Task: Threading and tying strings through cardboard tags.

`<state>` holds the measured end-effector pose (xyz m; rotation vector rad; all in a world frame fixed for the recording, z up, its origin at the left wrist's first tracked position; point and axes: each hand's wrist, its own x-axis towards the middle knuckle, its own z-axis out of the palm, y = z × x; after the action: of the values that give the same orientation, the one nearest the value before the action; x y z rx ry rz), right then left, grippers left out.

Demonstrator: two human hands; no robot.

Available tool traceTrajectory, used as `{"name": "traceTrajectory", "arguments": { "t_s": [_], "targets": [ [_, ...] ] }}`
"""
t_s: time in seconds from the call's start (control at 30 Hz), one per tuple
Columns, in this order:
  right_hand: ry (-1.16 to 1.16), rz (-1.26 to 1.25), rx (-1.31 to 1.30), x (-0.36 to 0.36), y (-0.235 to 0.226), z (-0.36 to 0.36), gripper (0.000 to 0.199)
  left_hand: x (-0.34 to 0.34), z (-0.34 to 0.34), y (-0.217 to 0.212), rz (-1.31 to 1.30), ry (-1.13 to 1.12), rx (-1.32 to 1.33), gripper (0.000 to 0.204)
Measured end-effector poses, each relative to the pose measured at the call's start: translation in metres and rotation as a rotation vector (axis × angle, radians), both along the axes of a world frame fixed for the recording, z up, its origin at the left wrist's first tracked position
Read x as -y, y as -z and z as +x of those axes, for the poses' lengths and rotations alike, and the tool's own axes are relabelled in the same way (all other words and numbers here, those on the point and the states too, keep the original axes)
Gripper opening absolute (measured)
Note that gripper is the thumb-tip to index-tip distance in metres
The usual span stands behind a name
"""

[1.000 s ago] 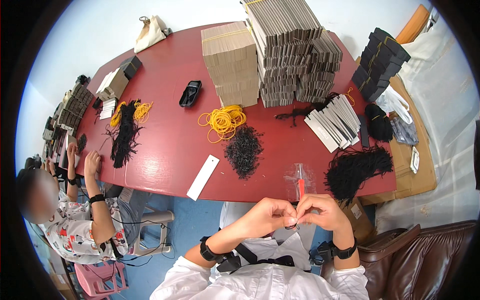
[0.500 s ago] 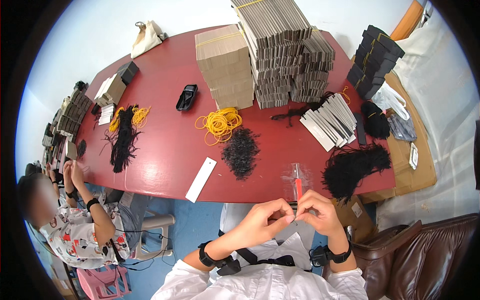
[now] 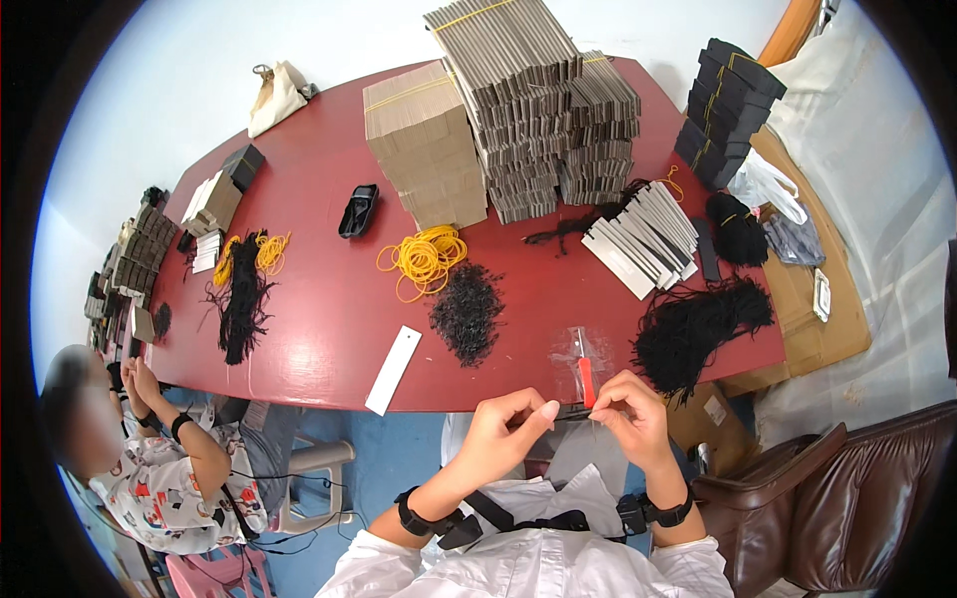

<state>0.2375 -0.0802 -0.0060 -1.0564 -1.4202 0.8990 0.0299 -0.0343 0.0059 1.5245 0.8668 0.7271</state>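
Left hand point(image 3: 506, 431) now apart, grip unclear; right hand point(image 3: 632, 419) pinched around thin strand point(image 3: 595, 428)

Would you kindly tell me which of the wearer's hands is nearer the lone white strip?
Left. The left hand is to the right of the white strip and lower in view; the right hand is farther off on the same side.

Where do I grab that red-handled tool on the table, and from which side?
Probably by the middle of its red handle, coming from the near side of the table, where the right hand is closest. The handle points toward the near edge, while the narrow, metal-looking end points away over clear plastic. I can't tell whether that end is sharp, so avoid it.
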Motion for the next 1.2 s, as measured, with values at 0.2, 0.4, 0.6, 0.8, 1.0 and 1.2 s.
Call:
{"name": "traceTrajectory", "arguments": {
  "t_s": [0.2, 0.4, 0.6, 0.8, 1.0, 1.2],
  "targets": [
    [0.037, -0.031, 0.077, 0.003, 0.003, -0.005, 0.009, 0.014, 0.018, 0.005, -0.662, -0.049, 0.547, 0.012],
    [0.016, -0.062, 0.014, 0.005, 0.000, -0.006, 0.008, 0.016, 0.020, 0.018, -0.146, -0.056, 0.205, 0.017],
    [-0.197, -0.312, -0.296, 0.009, 0.005, -0.002, 0.006, 0.012, 0.016, 0.019, -0.479, 0.115, 0.323, 0.013],
    [-0.302, -0.342, -0.440, 0.011, 0.006, -0.011, 0.006, 0.012, 0.018, 0.014, -0.595, 0.168, 0.466, 0.018],
    [-0.310, -0.313, -0.426, 0.013, 0.002, -0.014, 0.007, 0.011, 0.011, 0.013, -0.591, 0.197, 0.470, 0.017],
    [-0.211, -0.225, -0.316, 0.013, -0.001, -0.018, 0.007, 0.012, 0.008, 0.009, -0.498, 0.146, 0.352, 0.016]
  ]
}}
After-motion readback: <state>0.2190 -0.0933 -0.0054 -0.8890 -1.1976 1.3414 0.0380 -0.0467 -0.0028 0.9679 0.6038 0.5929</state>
